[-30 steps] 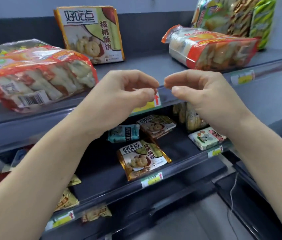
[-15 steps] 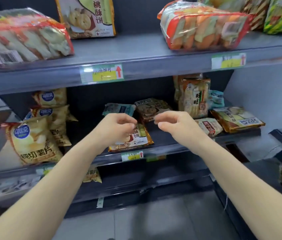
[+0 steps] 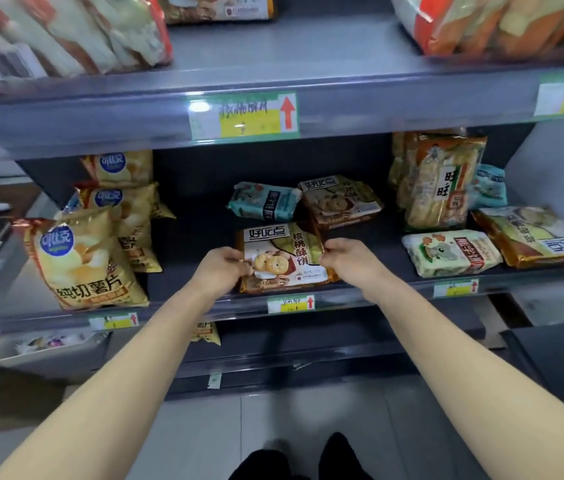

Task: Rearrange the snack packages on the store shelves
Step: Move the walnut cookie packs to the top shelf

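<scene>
A brown-and-gold walnut cookie pack (image 3: pixel 282 259) lies flat at the front of the middle shelf (image 3: pixel 360 297). My left hand (image 3: pixel 223 270) grips its left edge and my right hand (image 3: pixel 344 256) pinches its right edge. Behind it lie a teal snack pack (image 3: pixel 263 200) and a second cookie pack (image 3: pixel 341 200). Yellow chip bags (image 3: pixel 83 261) stand at the shelf's left end. To the right are a tall rice cracker bag (image 3: pixel 441 181), a pale green pack (image 3: pixel 452 256) and another gold cookie pack (image 3: pixel 533 239).
The upper shelf (image 3: pixel 308 64) carries large red-trimmed cracker bags (image 3: pixel 58 36) on both sides and a cookie pack at the back. Price labels (image 3: pixel 244 114) run along the shelf lips. A lower shelf holds a small yellow bag (image 3: pixel 206 332). My shoes (image 3: pixel 301 459) show on the grey floor.
My view dropped from the top shelf to the middle shelf. Both hands moved down and forward, spread apart, and took hold of the front cookie pack's two sides.
</scene>
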Demonstrator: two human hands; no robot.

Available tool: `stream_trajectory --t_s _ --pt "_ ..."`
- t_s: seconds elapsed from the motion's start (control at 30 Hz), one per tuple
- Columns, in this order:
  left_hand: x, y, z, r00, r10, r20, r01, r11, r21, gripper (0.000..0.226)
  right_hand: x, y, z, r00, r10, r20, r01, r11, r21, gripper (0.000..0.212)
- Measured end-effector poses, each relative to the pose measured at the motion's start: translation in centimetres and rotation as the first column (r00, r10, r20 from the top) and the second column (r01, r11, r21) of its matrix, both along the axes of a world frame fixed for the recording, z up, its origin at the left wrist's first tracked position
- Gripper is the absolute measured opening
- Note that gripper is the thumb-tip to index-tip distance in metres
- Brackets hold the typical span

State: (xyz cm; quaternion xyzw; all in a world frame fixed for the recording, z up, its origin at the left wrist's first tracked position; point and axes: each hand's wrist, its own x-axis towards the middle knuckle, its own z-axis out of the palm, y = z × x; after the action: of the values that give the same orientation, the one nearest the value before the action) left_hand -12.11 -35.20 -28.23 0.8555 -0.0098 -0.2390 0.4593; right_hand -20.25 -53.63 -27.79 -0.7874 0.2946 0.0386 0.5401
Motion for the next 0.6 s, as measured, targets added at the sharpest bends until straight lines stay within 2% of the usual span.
stream_trajectory --t_s 0.1,0.23,0.37,0.47,0.6 --pt "1.8 -0.5 -1.3 0.999 -0.012 -0.029 0.012 1.000 0.007 0.031 1.8 0.1 -1.2 0.997 -0.031 -0.067 0.033 0.999 0.032 0.040" --pt "3.6 -1.1 -3.1 0.989 -0.009 -0.146 0.004 0.999 -0.033 0.005 3.8 0.3 -3.0 0.986 -0.062 -0.156 0.067 0.997 0.030 0.029" --pt "4.4 -1.4 -4.3 0.980 -0.005 -0.198 -0.008 0.998 -0.067 0.013 4.9 0.2 -3.8 0.973 -0.140 -0.183 0.161 0.981 0.107 0.033" --pt "4.5 -1.5 -4.5 0.971 0.064 -0.230 -0.093 0.989 -0.117 0.021 5.2 0.4 -4.3 0.964 -0.197 -0.181 0.229 0.957 0.180 0.044" --pt "4.0 -1.1 -4.2 0.965 0.147 -0.216 -0.185 0.969 -0.165 0.026 5.0 1.1 -4.0 0.973 -0.194 -0.126 0.221 0.941 0.256 0.045"
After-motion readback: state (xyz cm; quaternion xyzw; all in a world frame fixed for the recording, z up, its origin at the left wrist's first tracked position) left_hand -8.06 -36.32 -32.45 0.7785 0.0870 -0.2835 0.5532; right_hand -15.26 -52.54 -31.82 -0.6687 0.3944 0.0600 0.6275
